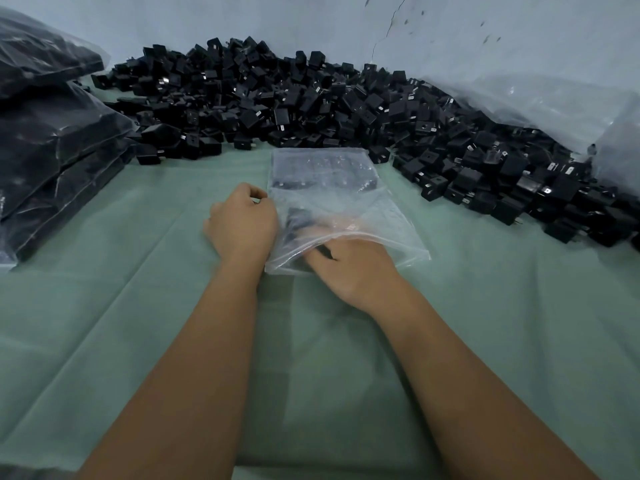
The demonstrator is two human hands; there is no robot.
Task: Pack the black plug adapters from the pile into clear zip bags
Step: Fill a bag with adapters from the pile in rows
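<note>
Centre of frame, a clear zip bag (332,199) lies flat on the green cloth (138,323), mouth toward the person, a row of black adapters (322,176) already sitting at its far end. The left hand (242,223) has fingers curled at the bag's left edge, apparently pinching the film there. The right hand (349,268) is pushed in through the mouth, fingers under the plastic around something dark, probably more adapters; blur hides the exact grip.

Doing it well: hold the left edge down so the mouth stays wide, slide the load deep against the row already inside, keep pieces flat rather than heaped, and leave the zip strip free for sealing.

Around it: the loose pile (311,95) runs across the upper centre and down the right side, its nearest pieces just beside the bag's far corners. Filled bags (52,140) are stacked at upper left. A big crumpled plastic sheet (554,105) sits at upper right, over the pile's edge. Stray adapters near the bag's top could get nudged; otherwise nothing blocks the hands.
</note>
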